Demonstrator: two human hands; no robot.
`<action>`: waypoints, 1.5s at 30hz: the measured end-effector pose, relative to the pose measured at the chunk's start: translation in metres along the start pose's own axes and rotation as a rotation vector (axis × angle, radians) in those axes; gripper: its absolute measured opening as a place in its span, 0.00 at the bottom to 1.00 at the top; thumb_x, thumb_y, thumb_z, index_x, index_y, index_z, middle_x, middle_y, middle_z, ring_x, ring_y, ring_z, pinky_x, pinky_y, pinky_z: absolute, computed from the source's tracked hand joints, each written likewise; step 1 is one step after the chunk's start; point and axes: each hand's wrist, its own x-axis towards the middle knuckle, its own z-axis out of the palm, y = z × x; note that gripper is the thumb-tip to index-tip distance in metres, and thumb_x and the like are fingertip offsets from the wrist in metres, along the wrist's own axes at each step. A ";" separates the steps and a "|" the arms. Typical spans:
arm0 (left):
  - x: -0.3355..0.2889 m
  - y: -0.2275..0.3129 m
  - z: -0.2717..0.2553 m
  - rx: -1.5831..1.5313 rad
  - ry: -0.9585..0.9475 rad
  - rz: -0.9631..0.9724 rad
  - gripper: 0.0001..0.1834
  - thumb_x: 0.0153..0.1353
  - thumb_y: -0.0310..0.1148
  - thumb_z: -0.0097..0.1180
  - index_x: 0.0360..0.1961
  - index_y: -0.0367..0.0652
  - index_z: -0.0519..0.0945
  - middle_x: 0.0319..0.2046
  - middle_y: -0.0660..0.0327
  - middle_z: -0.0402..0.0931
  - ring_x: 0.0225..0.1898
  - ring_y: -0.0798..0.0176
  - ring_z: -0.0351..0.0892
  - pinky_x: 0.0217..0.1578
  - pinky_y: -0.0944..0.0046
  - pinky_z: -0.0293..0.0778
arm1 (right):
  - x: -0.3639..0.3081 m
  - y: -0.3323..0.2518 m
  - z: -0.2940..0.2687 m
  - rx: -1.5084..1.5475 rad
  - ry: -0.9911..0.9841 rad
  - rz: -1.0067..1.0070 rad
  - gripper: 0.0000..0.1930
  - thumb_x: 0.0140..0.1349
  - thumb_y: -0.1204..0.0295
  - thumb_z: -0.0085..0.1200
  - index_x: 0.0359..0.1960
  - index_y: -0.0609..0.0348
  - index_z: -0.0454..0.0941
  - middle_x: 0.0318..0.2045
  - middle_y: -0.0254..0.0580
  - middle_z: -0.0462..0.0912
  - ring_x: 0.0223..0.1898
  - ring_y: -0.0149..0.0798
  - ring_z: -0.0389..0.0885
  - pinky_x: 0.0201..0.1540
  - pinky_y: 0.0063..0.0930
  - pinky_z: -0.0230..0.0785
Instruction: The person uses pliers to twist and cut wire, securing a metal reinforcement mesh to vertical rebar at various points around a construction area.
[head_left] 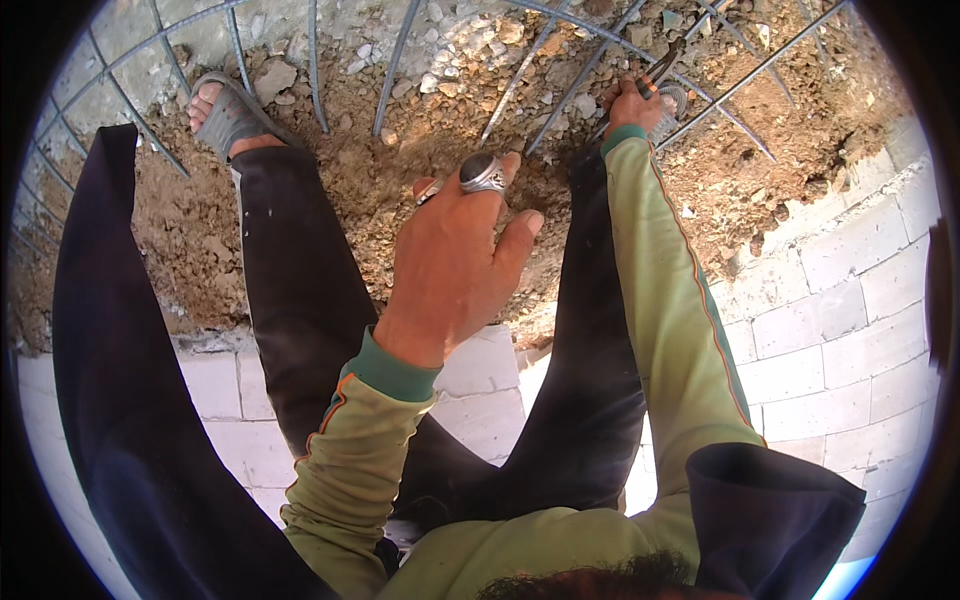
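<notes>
Right hand [630, 106] gripped a dark tool [664, 66] among steel bars [717, 102], toward the soil's [720, 215] far edge. Left hand [452, 265] hung nearer, thumb apart from half-curled fingers.

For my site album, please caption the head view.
Right hand gripping a dark tool near metal bars, ringed left hand above stony soil.

Ground of loose brown soil [190, 235], uneven and strewn with stones of mixed size. Pale stones [430, 82] gather near top centre; a flat stone [273, 80] lies beside a grey sandal [232, 118] resting on the soil. Steel bars [394, 70] cross the ground; their contact is unclear.
</notes>
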 end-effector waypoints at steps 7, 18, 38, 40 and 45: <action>0.000 -0.008 0.005 0.033 0.038 -0.002 0.24 0.61 0.37 0.61 0.55 0.31 0.79 0.26 0.59 0.74 0.27 0.56 0.72 0.41 0.58 0.69 | -0.027 -0.106 0.019 0.604 -0.090 0.406 0.18 0.61 0.76 0.59 0.52 0.67 0.71 0.22 0.45 0.80 0.19 0.37 0.77 0.21 0.32 0.70; 0.000 -0.005 0.006 0.042 0.040 0.006 0.22 0.61 0.36 0.61 0.53 0.31 0.80 0.26 0.60 0.73 0.26 0.55 0.71 0.41 0.57 0.69 | -0.020 -0.051 -0.014 0.298 -0.146 0.460 0.17 0.61 0.74 0.60 0.50 0.68 0.73 0.23 0.41 0.80 0.19 0.35 0.77 0.19 0.29 0.67; 0.001 -0.002 0.002 0.007 0.037 -0.001 0.24 0.61 0.35 0.61 0.56 0.33 0.78 0.24 0.61 0.72 0.26 0.58 0.70 0.41 0.59 0.67 | -0.031 -0.071 -0.061 -0.668 -0.597 0.168 0.23 0.64 0.58 0.55 0.56 0.60 0.77 0.46 0.63 0.84 0.50 0.62 0.81 0.52 0.48 0.72; 0.001 0.001 0.002 -0.041 0.053 -0.033 0.20 0.61 0.35 0.61 0.51 0.32 0.80 0.24 0.61 0.73 0.26 0.57 0.70 0.40 0.59 0.68 | -0.035 -0.071 -0.057 -0.695 -0.606 0.139 0.23 0.64 0.58 0.55 0.55 0.59 0.77 0.45 0.63 0.84 0.50 0.62 0.82 0.52 0.48 0.71; 0.003 -0.005 0.004 -0.003 0.023 -0.036 0.18 0.61 0.36 0.61 0.46 0.31 0.81 0.26 0.60 0.75 0.26 0.57 0.71 0.37 0.59 0.68 | -0.041 -0.058 -0.051 -0.701 -0.614 0.129 0.23 0.65 0.57 0.54 0.55 0.57 0.78 0.42 0.61 0.85 0.49 0.61 0.82 0.52 0.48 0.72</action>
